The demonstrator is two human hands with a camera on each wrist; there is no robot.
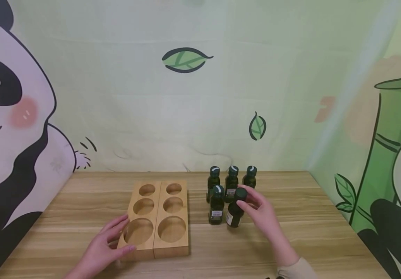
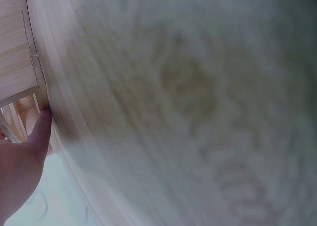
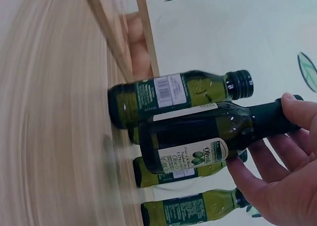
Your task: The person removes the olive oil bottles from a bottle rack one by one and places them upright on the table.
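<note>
In the head view my right hand [image 1: 261, 213] pinches the dark cap of an olive oil bottle [image 1: 234, 215], which leans slightly. The right wrist view shows this bottle's olive label [image 3: 195, 155] and its base held off the table. Close to its left, another olive oil bottle [image 1: 216, 207] stands upright. Three more bottles [image 1: 232, 186] stand behind, partly hidden. My left hand [image 1: 103, 242] touches the near left corner of a wooden holder [image 1: 141, 254], thumb at the front, fingers along the side. Its two blocks have round hollows of different sizes, with nothing in them.
The wood-grain table [image 1: 256, 252] ends at a pale green backdrop [image 1: 134, 116] with panda, leaf and bamboo pictures. A strip of tabletop separates the holder from the bottles. Most of the left wrist view is blurred.
</note>
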